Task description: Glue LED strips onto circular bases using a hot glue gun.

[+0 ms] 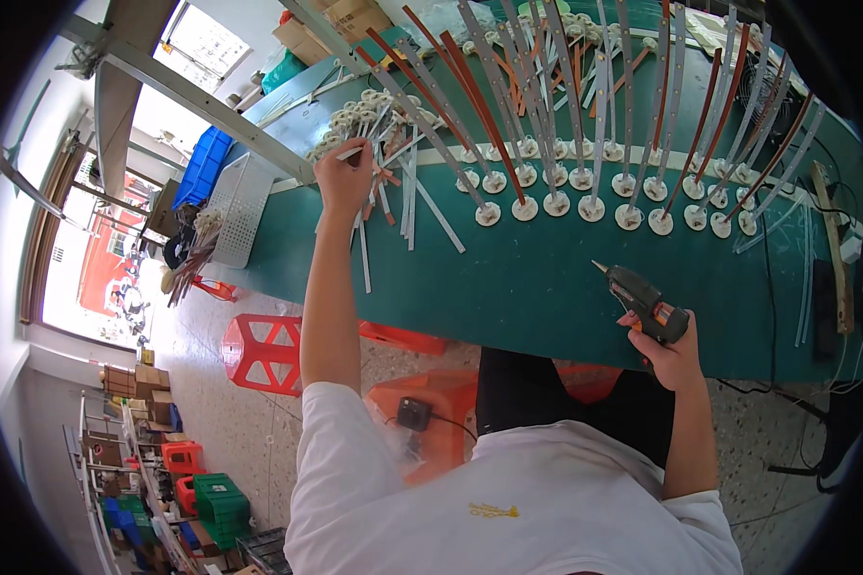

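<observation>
Near the table's far left, my left hand (pixel 342 180) is closed in a pinch on a thin white strip (pixel 352 152), most of it hidden by the fingers. Around it lies a loose heap of strips with round cream-coloured ends (pixel 379 113), some pale, some reddish brown. My right hand (pixel 673 356) wraps round the handle of a black glue gun (pixel 642 299), held over the table's front part with its nozzle toward the far left. Beyond the gun, rows of grey and brown strips stand roughly upright on round white bases (pixel 556 203), several leaning.
The green table (pixel 431 283) spans the front. A white perforated basket (pixel 246 216) and a blue crate (pixel 201 165) stand at its left. Clear strips (pixel 807 259), a wooden bar (pixel 832 251) and a black cable (pixel 771 316) lie at the right. Red stools (pixel 264 353) stand below.
</observation>
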The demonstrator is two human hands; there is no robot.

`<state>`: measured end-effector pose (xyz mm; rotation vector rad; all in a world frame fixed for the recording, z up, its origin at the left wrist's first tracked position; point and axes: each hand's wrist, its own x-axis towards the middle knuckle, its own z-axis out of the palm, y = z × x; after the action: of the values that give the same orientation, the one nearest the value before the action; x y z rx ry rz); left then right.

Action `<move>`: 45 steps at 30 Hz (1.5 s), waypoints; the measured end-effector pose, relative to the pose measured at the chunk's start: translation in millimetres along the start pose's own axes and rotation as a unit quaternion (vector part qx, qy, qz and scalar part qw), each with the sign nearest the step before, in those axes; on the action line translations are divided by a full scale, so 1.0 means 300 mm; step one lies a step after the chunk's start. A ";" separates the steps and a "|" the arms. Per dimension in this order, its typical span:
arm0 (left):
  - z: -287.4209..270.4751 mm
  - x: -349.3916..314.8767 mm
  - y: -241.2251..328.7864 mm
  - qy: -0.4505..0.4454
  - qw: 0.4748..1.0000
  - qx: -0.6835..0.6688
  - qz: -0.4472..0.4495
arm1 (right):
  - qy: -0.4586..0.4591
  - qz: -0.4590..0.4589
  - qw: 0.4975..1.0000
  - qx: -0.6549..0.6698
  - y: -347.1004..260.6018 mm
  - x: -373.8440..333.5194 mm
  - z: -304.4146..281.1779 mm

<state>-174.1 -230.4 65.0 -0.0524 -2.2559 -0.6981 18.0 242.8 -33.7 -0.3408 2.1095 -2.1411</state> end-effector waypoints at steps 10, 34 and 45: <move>-0.078 0.020 0.092 -0.090 0.992 0.039 0.085 | 0.001 -0.015 1.000 0.006 -0.004 0.008 -0.001; -0.387 0.007 0.372 -0.085 0.995 0.028 0.040 | 0.016 -0.052 0.998 0.016 0.007 0.006 0.000; -0.364 -0.267 0.390 -0.111 0.989 -0.098 -0.026 | -0.022 -0.035 0.999 0.019 0.024 -0.005 -0.010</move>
<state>-16.6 -171.5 126.4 -0.1765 -2.3990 -0.9824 18.2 245.9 -40.8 -0.4587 2.0614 -2.1865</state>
